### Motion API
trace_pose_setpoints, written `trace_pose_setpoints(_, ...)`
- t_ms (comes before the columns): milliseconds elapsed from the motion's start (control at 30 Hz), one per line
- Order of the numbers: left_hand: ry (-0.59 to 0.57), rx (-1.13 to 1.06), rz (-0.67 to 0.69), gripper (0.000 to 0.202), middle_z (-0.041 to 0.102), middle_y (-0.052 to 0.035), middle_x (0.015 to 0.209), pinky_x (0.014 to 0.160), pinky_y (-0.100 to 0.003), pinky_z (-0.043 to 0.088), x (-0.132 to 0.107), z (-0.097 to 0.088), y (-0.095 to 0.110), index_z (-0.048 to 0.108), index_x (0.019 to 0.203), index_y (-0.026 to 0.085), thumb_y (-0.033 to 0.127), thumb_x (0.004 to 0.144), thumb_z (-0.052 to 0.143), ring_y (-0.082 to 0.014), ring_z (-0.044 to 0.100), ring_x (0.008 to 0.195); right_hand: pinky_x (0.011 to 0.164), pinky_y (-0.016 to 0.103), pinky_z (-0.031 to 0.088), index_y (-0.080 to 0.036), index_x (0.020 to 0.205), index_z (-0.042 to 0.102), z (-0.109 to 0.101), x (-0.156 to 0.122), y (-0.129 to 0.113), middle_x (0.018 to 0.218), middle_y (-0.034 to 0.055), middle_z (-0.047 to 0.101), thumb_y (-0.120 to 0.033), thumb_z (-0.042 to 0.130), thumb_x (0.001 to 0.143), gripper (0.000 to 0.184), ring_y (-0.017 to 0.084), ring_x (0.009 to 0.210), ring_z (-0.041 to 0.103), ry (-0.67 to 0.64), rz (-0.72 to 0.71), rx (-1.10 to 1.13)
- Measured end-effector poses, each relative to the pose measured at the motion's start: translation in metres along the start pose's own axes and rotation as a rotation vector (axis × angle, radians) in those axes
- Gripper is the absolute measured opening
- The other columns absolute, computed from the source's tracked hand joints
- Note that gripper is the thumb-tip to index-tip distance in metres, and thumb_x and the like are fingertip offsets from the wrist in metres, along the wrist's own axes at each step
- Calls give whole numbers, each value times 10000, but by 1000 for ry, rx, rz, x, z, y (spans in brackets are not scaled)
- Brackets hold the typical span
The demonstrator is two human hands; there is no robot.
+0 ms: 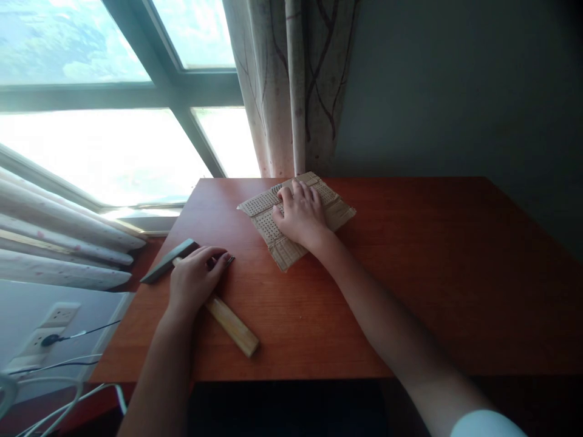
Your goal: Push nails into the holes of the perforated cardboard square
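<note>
Left hand (pixel 195 278) curled in a pinch, right hand (pixel 301 213) laid palm down.
The left hand is near the left edge of the counter (pixel 432 261), back upward, fingers bent and the thumb drawn in toward the fingertips; its forearm (pixel 166 358) comes in over the near edge. The right hand reaches farther out, toward the far edge, fingers slightly parted and knuckles gently bent; its forearm (pixel 380 309) slants in over the near edge from the lower right.

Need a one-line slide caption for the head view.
Wooden tabletop: right hand lies on dotted cardboard; left hand, over a hammer, pinches something small and dark.
</note>
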State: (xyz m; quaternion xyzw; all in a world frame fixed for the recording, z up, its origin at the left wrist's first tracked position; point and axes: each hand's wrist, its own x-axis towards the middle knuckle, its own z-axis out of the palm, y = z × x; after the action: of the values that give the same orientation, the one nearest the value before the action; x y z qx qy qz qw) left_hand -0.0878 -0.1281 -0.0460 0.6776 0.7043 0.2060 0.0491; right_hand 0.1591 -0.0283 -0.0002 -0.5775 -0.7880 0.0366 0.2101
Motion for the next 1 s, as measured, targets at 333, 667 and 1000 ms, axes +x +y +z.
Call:
trace_pose_setpoints(333,13,3,17,333,743,-37,861,646,-304,433,0,0,0,743,934,219,485,913,544,-193,633,712,1179,504,237,-159,1253,583,-2,0,-1,1543,216,446,-375,483,964,375,342,1447,373,-10,3,3)
trace_pose_setpoints(667,134,-335,8,272,747,-30,878,621,-280,498,16,-15,35,748,1019,216,417,874,636,-158,636,656,1182,510,235,-166,1257,580,-2,1,-1,1546,215,444,-376,480,961,377,337,1450,374,-12,6,0)
trace_pose_setpoints(1000,160,-327,223,185,742,-49,817,662,-296,512,97,-11,104,761,929,201,284,826,631,-187,670,709,1181,522,237,-166,1258,582,1,1,-1,1549,216,440,-381,464,966,382,330,1451,371,-4,7,1)
